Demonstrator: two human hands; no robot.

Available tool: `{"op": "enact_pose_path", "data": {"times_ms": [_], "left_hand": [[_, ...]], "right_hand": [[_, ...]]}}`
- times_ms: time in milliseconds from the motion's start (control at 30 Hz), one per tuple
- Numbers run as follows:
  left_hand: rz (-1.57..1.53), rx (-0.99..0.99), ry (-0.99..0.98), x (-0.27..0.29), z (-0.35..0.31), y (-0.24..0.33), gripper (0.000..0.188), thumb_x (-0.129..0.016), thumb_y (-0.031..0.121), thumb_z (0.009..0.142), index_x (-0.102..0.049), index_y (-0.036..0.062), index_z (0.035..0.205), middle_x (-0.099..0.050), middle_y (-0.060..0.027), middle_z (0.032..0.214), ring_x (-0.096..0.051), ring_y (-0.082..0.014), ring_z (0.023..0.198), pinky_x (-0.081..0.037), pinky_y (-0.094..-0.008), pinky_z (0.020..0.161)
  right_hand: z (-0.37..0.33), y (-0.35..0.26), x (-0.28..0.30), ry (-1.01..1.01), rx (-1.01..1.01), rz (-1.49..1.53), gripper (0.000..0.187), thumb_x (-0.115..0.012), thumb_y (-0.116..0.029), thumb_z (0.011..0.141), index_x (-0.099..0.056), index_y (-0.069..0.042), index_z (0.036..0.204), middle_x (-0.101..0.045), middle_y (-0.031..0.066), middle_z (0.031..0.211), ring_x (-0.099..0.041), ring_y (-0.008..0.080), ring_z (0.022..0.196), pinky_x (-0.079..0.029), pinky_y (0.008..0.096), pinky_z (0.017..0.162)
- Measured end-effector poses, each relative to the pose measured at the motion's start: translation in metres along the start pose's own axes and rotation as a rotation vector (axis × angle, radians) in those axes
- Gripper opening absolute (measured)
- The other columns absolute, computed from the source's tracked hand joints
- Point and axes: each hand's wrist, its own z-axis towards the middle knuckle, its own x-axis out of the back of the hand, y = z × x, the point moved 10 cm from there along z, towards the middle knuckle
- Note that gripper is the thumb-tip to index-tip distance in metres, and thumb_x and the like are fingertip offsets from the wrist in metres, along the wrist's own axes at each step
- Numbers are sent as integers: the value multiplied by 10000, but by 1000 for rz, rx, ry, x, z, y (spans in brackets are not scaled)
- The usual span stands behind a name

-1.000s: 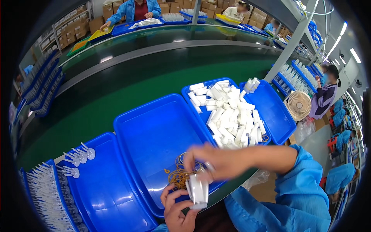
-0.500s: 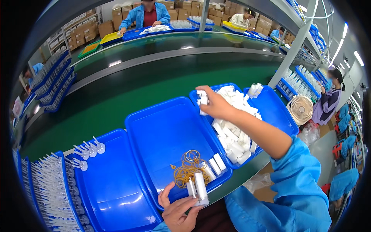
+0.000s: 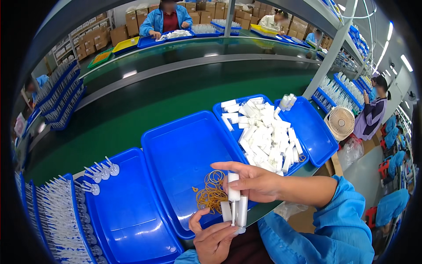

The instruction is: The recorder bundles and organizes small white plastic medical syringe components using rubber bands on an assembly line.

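We list: one bundle [image 3: 288,102] standing in the rightmost tray [image 3: 317,141], far-left corner; one apparently unbanded cluster [image 3: 242,212], our left hand [image 3: 213,241] gripping it by the near edge of the rubber-band tray [image 3: 178,152]; one further white tube [image 3: 234,190], our right hand [image 3: 259,184] pinching it; a large heap of tubes [image 3: 268,136] remaining, adjoining tray [image 3: 236,133].

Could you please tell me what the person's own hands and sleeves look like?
The left hand and right hand are ungloved. The right sleeve is bright blue, loose and creased, leaving much of the right forearm bare. Of the left sleeve, only a small blue part shows.
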Motion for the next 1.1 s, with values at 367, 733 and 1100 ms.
{"op": "enact_pose_path", "data": {"times_ms": [367, 733, 1100], "left_hand": [[-1, 55, -41, -6, 0, -3, 93, -672, 49, 691, -659, 81, 777, -639, -62, 779, -581, -255, 840, -310, -463, 932], [148, -125, -76, -17, -8, 4, 194, -699, 138, 699, -535, 111, 799, -584, -70, 986, -507, -270, 927, -302, -478, 894], [-1090, 619, -252, -51, -53, -40, 1195, -894, 162, 432, -137, 104, 1355, -383, -150, 1254, -419, -254, 1162, -337, -402, 993]], "right_hand": [[-21, -52, -10, 43, 383, -1055, 392, -537, -123, 888, -475, -140, 1275, -606, 58, 877, -590, 122, 820, -473, 260, 722], [-30, -26, -10, 52, 207, -820, 395, -603, -153, 849, -523, -94, 1231, -630, 67, 980, -549, 130, 940, -430, 275, 853], [-71, -16, -83, -224, 645, -1058, 318, -639, -174, 809, -623, -34, 1094, -624, 99, 841, -529, 269, 986, -391, 388, 840]]}}
